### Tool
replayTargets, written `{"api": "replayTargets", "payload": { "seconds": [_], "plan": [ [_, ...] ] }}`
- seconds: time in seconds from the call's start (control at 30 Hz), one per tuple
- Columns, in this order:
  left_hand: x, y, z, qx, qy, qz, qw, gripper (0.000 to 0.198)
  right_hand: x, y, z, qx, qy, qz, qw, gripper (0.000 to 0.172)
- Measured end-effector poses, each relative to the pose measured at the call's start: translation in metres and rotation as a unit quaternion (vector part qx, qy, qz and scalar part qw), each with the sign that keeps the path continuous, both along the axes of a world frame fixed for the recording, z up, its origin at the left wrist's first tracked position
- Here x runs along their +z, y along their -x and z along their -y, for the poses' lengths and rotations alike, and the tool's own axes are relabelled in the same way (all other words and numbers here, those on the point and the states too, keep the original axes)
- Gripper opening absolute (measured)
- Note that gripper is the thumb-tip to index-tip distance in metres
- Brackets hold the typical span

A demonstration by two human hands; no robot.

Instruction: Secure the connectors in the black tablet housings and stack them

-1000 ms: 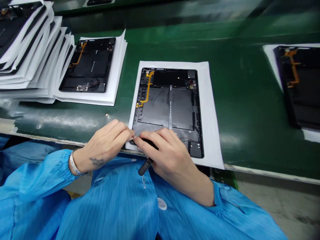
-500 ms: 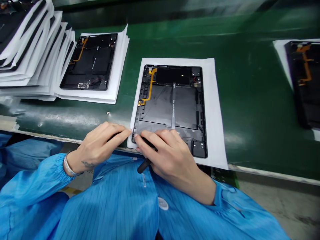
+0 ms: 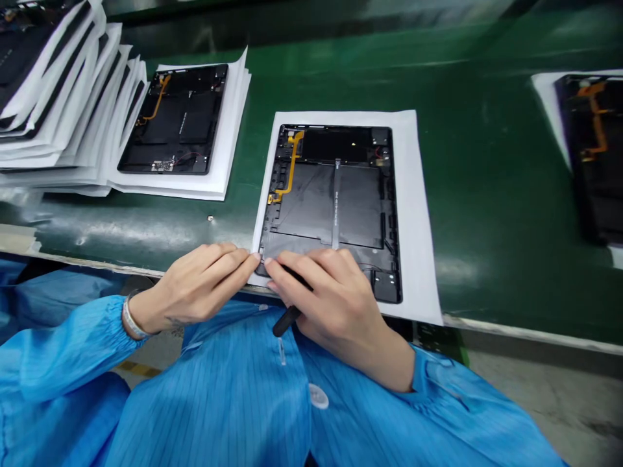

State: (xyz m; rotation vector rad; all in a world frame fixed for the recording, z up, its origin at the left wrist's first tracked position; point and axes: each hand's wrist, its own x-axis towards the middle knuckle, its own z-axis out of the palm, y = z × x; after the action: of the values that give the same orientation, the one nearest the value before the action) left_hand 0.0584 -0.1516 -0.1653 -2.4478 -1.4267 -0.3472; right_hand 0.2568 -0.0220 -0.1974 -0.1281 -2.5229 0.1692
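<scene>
Since the earlier frame, my left hand (image 3: 207,283) has edged toward three o'clock, its fingers drawn together by the seven-o'clock corner of the opened tablet (image 3: 311,201); whether they pinch anything, I cannot tell. My right hand (image 3: 335,295) grips a black tool (image 3: 286,321). The tablet lies on white paper (image 3: 418,220), at my twelve o'clock.

A green worktop (image 3: 487,194) (rather glossy) stands above grey floor (image 3: 569,395)
</scene>
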Motion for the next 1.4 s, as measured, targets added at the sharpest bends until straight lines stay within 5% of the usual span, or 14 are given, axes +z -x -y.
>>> {"api": "replayTargets", "payload": {
  "seconds": [0.13, 0.37, 0.5, 0.63, 0.77, 0.83, 1.03, 1.4],
  "plan": [
    [-0.005, 0.002, 0.002, -0.005, -0.007, -0.026, 1.0, 0.031, 0.0, 0.0, 0.0, 0.005, 0.014, -0.006, 1.0, 0.02],
    [-0.012, 0.007, 0.004, 0.081, 0.032, 0.113, 0.99, 0.036, 0.004, 0.0, -0.001, 0.012, 0.055, -0.027, 0.998, 0.024],
    [-0.007, 0.002, 0.003, 0.036, 0.035, 0.035, 0.998, 0.032, 0.008, -0.004, -0.005, 0.006, 0.121, -0.068, 0.99, 0.047],
    [-0.002, -0.003, 0.0, 0.027, 0.001, -0.043, 0.999, 0.027, 0.019, -0.009, -0.01, -0.056, 0.051, -0.024, 0.997, 0.08],
    [-0.007, 0.001, -0.007, 0.066, 0.037, 0.036, 0.996, 0.029, 0.027, -0.014, -0.012, -0.091, -0.075, 0.047, 0.992, 0.045],
    [-0.015, 0.004, -0.011, 0.088, 0.062, 0.099, 0.989, 0.036, 0.029, -0.016, -0.012, -0.078, -0.071, 0.039, 0.994, 0.03],
    [-0.031, 0.0, -0.019, 0.05, 0.081, 0.204, 0.974, 0.039, 0.031, -0.02, -0.011, -0.008, 0.046, 0.075, 0.996, 0.036],
    [-0.033, -0.005, -0.012, 0.077, 0.075, 0.232, 0.967, 0.052, 0.016, -0.008, -0.008, -0.012, 0.049, 0.071, 0.996, 0.04]
  ]
}}
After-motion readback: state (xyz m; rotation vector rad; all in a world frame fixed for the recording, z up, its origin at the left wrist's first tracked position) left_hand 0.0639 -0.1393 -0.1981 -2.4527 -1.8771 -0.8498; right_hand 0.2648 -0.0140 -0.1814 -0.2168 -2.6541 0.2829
